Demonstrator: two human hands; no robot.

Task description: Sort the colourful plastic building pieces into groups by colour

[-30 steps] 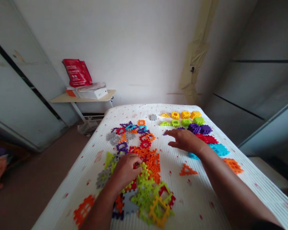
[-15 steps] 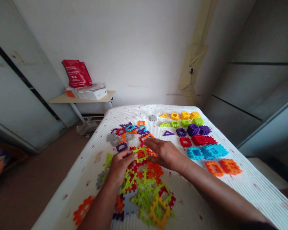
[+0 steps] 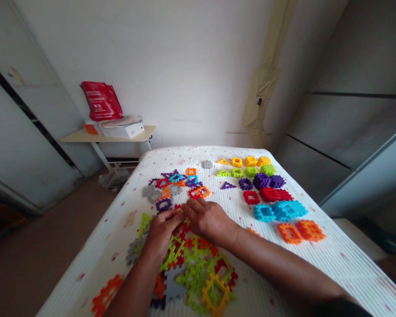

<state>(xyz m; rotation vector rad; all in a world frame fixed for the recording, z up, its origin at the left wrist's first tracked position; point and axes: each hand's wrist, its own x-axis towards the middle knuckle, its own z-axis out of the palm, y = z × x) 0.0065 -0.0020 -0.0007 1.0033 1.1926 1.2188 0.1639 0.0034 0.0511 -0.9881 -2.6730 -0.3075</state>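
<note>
Change: a second ago the right hand [image 3: 207,220] was stretched out over the sorted rows while the left stayed in the heap. It has since come back, and the two hands now meet fingertip to fingertip.
Meaning for the work: both hands are on the same spot of the loose pile [image 3: 198,268]. The sorted rows lie untouched.
Left hand: the left hand [image 3: 161,229] rests palm down on the pile with its fingers curled narrow and pointing at the right hand's tips.
Right hand: it lies palm down with the fingers bent and close together, the tips touching those of the left.
Held: I cannot tell. The spot where the fingertips meet is hidden, so no gripped piece shows.
Under the hands: red pieces [image 3: 185,229] and green frame pieces of the pile, which spreads from the hands back along both forearms.
Just beyond the fingertips: a red and orange pair [image 3: 199,192], and past it a small mixed cluster [image 3: 176,179].
Right of the hands: sorted rows by colour, with orange [image 3: 303,231] nearest, then blue [image 3: 282,210], red [image 3: 270,194], purple [image 3: 262,180], green [image 3: 251,171] and yellow [image 3: 251,161] farthest.
Between cluster and rows: a purple triangle [image 3: 228,186] and a grey piece [image 3: 207,164], each lying alone.
Left of the forearm: a lone orange piece [image 3: 102,299] near the edge of the bed [image 3: 317,264].
Far beyond, to the left: a side shelf [image 3: 75,137] carrying a red bag [image 3: 100,101] and a white box [image 3: 122,130].
</note>
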